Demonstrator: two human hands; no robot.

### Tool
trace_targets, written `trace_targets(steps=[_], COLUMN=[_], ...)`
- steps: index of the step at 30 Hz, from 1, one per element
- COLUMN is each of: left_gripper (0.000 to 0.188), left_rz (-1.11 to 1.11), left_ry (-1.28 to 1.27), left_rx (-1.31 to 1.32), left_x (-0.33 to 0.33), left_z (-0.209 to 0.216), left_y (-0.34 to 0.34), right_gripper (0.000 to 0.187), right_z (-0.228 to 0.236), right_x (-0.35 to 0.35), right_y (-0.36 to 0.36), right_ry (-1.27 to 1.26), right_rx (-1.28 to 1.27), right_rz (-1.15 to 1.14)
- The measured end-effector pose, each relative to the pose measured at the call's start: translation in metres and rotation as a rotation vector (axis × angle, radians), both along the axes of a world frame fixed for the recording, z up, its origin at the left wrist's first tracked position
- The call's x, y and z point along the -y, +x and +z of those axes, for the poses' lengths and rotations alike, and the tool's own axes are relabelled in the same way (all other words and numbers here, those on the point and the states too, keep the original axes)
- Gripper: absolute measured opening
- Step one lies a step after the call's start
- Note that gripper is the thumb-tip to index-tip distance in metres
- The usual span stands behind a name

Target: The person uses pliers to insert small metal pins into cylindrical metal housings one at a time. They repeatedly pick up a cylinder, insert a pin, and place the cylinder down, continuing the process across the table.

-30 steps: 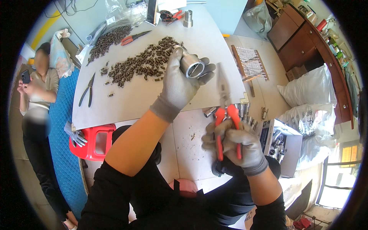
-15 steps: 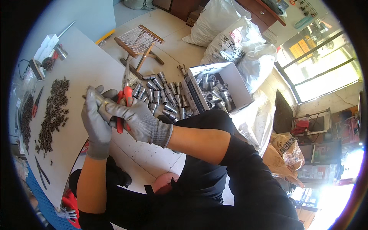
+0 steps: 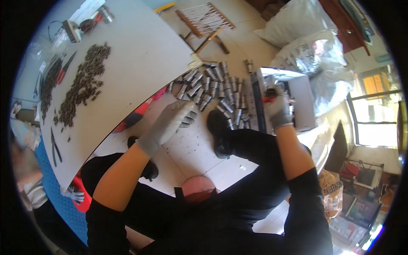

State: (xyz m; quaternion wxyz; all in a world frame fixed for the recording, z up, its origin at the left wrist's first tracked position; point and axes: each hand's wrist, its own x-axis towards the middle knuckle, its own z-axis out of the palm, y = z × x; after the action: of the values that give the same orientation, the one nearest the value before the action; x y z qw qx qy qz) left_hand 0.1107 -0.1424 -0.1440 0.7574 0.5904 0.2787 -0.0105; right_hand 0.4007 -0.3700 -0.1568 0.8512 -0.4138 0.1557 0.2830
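My left hand, in a grey glove, is above the floor beside the table edge. Its fingers are curled in, and whatever they may hold is hidden. My right hand, also gloved, reaches over the white cardboard box and is closed on red-handled pliers, of which only bits of red show. A dark round end of something lies at its fingers, too blurred to name. Shiny metal tube fittings lie in rows on the floor between the hands; the box's contents are mostly covered by my right hand.
On the white table at left lie piles of small dark metal pieces, red-handled pliers and dark pliers. A folding stool and white sacks stand behind. Another person's gloved hand shows at lower left.
My hands have come apart. The right one has swung right to the box with the pliers; the left has moved slightly right and down, and the metal tube is no longer visible in it.
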Motion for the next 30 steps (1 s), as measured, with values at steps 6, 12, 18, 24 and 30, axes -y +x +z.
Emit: trace_targets(steps=[6,12,18,24,30], left_gripper=[0.037,0.057,0.076,0.067,0.052], left_rz=[-0.301,-0.125,-0.265,-0.14,0.155], left_ry=[0.513,0.758,1.092,1.028,-0.027], left_rx=[-0.469,-0.488,-0.497,-0.482,0.009], left_x=[-0.027,-0.071,-0.092,-0.109,-0.043], left_z=[-0.115,-0.225,-0.292,-0.362,-0.255], left_y=[-0.038,-0.003,0.085,0.094,0.042], right_gripper=[0.023,0.035,0.04,0.045,0.039], right_z=[0.021,0.103,0.142,0.151,0.143], right_x=[-0.006,-0.049,-0.078,-0.094,-0.082], right_y=[-0.02,-0.088,-0.094,-0.096,-0.092], right_ry=[-0.447,0.03,-0.116,-0.233,0.04], right_rx=[0.594,-0.027,-0.151,-0.177,-0.051], right_rz=[0.33,0.395,0.397,0.381,0.454])
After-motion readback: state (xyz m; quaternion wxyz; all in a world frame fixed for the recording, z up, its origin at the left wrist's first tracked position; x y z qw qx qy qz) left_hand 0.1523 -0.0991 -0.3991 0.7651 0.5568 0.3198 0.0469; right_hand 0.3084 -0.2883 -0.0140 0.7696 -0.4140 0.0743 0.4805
